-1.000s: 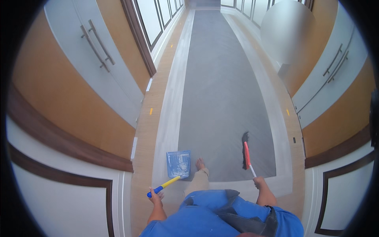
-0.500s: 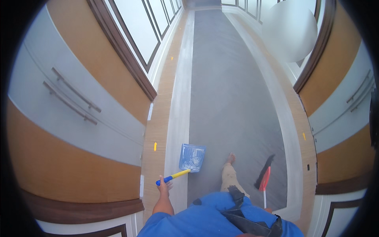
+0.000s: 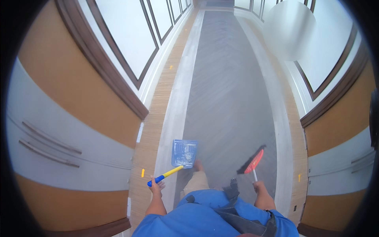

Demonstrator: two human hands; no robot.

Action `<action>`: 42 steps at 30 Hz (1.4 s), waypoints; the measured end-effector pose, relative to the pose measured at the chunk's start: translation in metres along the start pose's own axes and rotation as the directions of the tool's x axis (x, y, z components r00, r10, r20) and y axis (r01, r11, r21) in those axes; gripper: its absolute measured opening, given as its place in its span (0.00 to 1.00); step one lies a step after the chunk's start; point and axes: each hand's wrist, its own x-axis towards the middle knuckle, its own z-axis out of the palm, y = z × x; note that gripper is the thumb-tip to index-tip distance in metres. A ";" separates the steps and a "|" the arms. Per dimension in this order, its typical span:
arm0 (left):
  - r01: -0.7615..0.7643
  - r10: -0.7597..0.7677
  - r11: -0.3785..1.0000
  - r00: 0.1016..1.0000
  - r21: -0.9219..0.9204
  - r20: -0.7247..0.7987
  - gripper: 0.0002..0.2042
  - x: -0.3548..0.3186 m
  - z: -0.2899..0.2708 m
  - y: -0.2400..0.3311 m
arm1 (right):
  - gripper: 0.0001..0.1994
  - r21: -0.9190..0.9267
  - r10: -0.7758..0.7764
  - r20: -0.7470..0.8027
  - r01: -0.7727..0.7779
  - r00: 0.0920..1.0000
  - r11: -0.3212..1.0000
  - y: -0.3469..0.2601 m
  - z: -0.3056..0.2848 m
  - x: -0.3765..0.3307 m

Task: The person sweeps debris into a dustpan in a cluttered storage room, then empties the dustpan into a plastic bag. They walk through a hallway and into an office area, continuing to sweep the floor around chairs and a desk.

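Note:
My left hand grips the blue end of a yellow and blue handle that carries a blue dustpan; the pan hangs just above the floor ahead of me. In my right hand is the white stick of a red broom with dark bristles, its head tilted over the grey floor. One foot shows just behind the dustpan, between the two tools. I wear a blue top.
A long corridor runs ahead with a grey herringbone floor, pale border strips and wood edging. Orange and grey wall panels with rail handles line the left; framed white panels line both sides. Small yellow marks dot the floor edges.
The view has moved forward along the corridor. The dustpan has stayed in front of my left side. The broom head has tilted and swung left, closer in.

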 end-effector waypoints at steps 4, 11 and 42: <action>0.027 -0.030 0.999 0.997 -0.036 -0.066 0.34 0.051 0.096 0.017 | 0.22 0.008 -0.117 -0.074 0.118 0.990 0.993 -0.140 -0.026 0.056; 0.008 -0.006 0.998 0.999 0.056 -0.034 0.34 0.122 0.280 0.112 | 0.25 0.017 0.045 -0.102 -0.044 0.994 0.999 -0.252 -0.051 0.082; -0.088 0.090 0.990 0.996 0.107 -0.014 0.28 0.439 1.232 0.472 | 0.23 -0.161 -0.076 -0.125 0.055 0.989 0.985 -1.215 -0.303 0.525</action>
